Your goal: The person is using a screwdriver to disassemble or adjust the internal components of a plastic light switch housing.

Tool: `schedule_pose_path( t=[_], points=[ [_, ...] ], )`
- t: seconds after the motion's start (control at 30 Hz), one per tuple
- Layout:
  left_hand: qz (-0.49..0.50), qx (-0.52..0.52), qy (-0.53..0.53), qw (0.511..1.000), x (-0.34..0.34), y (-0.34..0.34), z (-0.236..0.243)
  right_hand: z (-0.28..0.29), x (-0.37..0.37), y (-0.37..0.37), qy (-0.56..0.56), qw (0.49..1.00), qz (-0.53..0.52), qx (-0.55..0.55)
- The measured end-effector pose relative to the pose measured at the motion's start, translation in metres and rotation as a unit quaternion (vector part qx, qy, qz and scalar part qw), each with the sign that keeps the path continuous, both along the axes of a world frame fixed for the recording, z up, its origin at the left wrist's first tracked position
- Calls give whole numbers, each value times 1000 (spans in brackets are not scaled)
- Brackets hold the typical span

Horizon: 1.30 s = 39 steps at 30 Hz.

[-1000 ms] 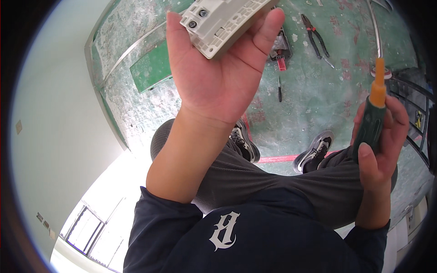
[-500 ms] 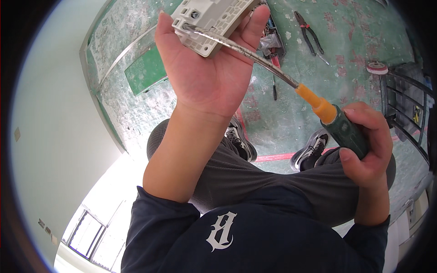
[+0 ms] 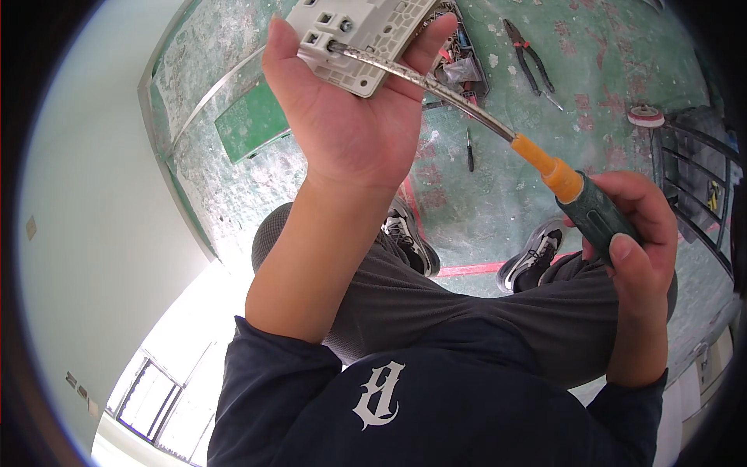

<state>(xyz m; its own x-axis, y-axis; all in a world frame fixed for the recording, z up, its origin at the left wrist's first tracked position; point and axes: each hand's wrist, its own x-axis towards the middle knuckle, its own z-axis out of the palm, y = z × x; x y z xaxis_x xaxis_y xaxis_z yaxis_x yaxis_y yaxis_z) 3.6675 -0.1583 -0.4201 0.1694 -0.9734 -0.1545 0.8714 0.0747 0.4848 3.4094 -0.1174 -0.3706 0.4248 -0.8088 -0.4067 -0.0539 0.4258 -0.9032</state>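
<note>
My left hand (image 3: 358, 132) grips a white plastic wall socket or switch module (image 3: 369, 35), its back with terminal screws and square holes turned up. The module's upper part runs out of the picture. In my right hand (image 3: 642, 226) is a screwdriver (image 3: 595, 210) with a dark green handle, an orange collar and a long worn metal shaft. Its tip meets a terminal screw near the module's lower left side. My right thumb and fingers wrap the handle from both sides.
On the green, scuffed floor lie red-and-black pliers (image 3: 529, 58), a small black-handled screwdriver (image 3: 469, 152) and a tray of small parts (image 3: 467, 62). A green box (image 3: 249, 121) sits left, beside the pale wall (image 3: 93, 179). A black metal frame (image 3: 700, 171) stands right.
My right fingers have shifted their grip round the screwdriver handle, which moved slightly right and down. The module in my left hand has tilted and shifted a little to the right.
</note>
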Motion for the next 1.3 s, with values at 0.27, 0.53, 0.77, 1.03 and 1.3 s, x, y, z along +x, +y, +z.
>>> schedule_pose_path(
  t=[0.27, 0.53, 0.77, 1.03, 1.3],
  points=[
    [0, -18, -139, 990, 9, 2, 4, 4, -3, -10, 17, 980, 52, 190],
    [40, 11, -145, 989, 0, -5, 41, -8, 8, -5, 39, 994, -27, 100],
    [59, -89, -157, 982, 10, -5, 25, -16, 4, -15, 10, 975, 141, 172],
    [57, -40, -133, 989, 14, -10, 29, -16, 2, -21, -69, 941, 157, 292],
    [30, -77, -107, 991, 18, -10, 18, -18, 6, -25, -66, 953, 179, 236]
  ],
)
